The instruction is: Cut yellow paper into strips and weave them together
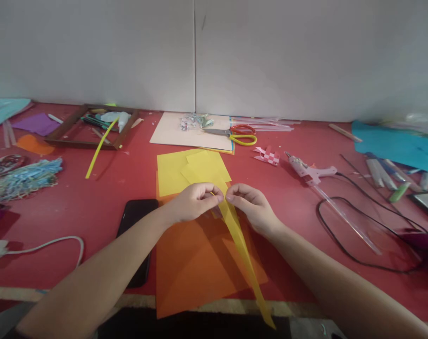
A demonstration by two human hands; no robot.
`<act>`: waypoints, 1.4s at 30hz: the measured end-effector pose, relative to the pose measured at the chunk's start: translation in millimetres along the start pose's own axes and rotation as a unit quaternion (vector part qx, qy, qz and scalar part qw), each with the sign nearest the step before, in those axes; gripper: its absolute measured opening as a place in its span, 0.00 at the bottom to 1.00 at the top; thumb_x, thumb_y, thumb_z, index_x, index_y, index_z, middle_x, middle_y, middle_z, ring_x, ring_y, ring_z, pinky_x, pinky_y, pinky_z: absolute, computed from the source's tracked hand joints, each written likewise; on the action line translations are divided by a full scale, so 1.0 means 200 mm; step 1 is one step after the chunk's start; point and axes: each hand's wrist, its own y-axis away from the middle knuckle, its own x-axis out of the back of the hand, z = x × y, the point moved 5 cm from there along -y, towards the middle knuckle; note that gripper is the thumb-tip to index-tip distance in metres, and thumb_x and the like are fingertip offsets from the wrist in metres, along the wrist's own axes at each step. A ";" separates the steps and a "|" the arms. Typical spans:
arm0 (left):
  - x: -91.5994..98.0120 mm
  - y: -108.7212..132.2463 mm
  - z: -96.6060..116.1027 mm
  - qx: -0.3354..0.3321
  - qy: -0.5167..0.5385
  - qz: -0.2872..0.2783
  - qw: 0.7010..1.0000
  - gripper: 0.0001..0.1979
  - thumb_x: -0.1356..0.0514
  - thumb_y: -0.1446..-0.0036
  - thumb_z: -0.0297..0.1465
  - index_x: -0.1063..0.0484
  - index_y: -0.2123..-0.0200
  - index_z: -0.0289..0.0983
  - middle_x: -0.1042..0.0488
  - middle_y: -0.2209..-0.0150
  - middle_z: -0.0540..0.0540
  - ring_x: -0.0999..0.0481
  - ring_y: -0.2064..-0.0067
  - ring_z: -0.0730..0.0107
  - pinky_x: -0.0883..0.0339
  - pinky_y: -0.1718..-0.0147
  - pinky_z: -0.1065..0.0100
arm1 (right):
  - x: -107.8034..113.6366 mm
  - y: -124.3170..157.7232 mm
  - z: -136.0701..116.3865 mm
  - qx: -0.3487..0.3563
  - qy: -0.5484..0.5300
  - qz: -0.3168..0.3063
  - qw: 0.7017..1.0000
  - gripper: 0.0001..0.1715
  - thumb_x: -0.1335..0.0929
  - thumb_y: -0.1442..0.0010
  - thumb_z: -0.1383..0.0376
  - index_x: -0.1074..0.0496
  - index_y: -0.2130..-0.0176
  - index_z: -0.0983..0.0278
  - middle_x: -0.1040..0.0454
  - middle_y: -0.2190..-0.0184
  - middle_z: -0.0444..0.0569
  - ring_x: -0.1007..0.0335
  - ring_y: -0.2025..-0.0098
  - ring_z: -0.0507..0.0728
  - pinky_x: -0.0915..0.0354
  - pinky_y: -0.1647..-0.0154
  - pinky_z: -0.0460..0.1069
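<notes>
My left hand and my right hand meet near the middle, thumbs and index fingertips closed on a long yellow paper strip. The strip hangs down from the fingers past the table's front edge. Beneath my hands lies an orange sheet, its lower corner jutting over the edge. Yellow paper pieces overlap its upper part, just beyond my fingers. Something small and pale shows under the fingertips, too blurred to name. A black phone lies beside the orange sheet, partly hidden by my left forearm.
Scissors rest on white sheets at the back. A pink glue gun with a black cable lies to the right. A brown frame stands back left, near blue fringed threads and a white cable.
</notes>
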 end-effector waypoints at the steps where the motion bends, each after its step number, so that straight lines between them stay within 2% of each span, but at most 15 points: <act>1: 0.00 0.00 0.00 0.000 -0.003 0.000 1.000 0.12 0.44 0.37 0.39 0.29 0.62 0.36 0.22 0.70 0.49 0.24 0.70 0.71 0.35 0.72 0.71 | 0.00 0.00 0.00 0.000 0.001 -0.006 1.000 0.10 0.28 0.44 0.58 0.28 0.70 0.62 0.35 0.78 0.40 0.43 0.77 0.49 0.45 0.78 0.45; 4: 0.00 0.00 -0.01 0.001 0.010 -0.002 1.000 0.11 0.44 0.37 0.39 0.30 0.62 0.37 0.23 0.70 0.48 0.22 0.67 0.69 0.33 0.69 0.69 | -0.01 0.00 0.00 0.005 0.000 -0.017 1.000 0.09 0.29 0.44 0.59 0.28 0.71 0.61 0.35 0.77 0.41 0.41 0.76 0.50 0.43 0.77 0.46; 10: 0.00 -0.01 -0.02 0.002 0.034 -0.004 0.999 0.10 0.43 0.37 0.37 0.30 0.63 0.36 0.24 0.70 0.48 0.20 0.66 0.68 0.29 0.67 0.68 | -0.01 0.00 -0.02 0.023 0.026 0.006 0.999 0.09 0.29 0.44 0.59 0.28 0.71 0.61 0.35 0.77 0.41 0.41 0.77 0.49 0.42 0.78 0.46; 27: 0.01 -0.02 -0.02 0.001 0.048 0.034 0.998 0.09 0.43 0.38 0.35 0.29 0.63 0.35 0.26 0.70 0.50 0.21 0.67 0.70 0.27 0.68 0.69 | -0.01 0.00 -0.05 0.057 0.075 0.032 0.995 0.12 0.29 0.43 0.57 0.30 0.71 0.62 0.34 0.78 0.40 0.43 0.79 0.48 0.45 0.79 0.46; 35: 0.00 -0.02 0.00 0.004 0.062 0.026 0.998 0.09 0.43 0.37 0.35 0.30 0.64 0.35 0.25 0.71 0.49 0.20 0.67 0.69 0.27 0.69 0.70 | 0.00 0.01 -0.07 0.118 0.127 0.059 0.983 0.12 0.29 0.43 0.58 0.31 0.72 0.62 0.33 0.75 0.42 0.40 0.75 0.50 0.42 0.75 0.47; 42: 0.02 -0.01 0.01 0.007 0.037 0.041 0.998 0.10 0.43 0.38 0.37 0.30 0.62 0.36 0.24 0.68 0.48 0.20 0.65 0.68 0.28 0.70 0.70 | 0.00 0.01 -0.06 0.055 0.101 0.042 0.992 0.15 0.30 0.44 0.53 0.31 0.70 0.62 0.34 0.77 0.41 0.42 0.76 0.50 0.43 0.76 0.47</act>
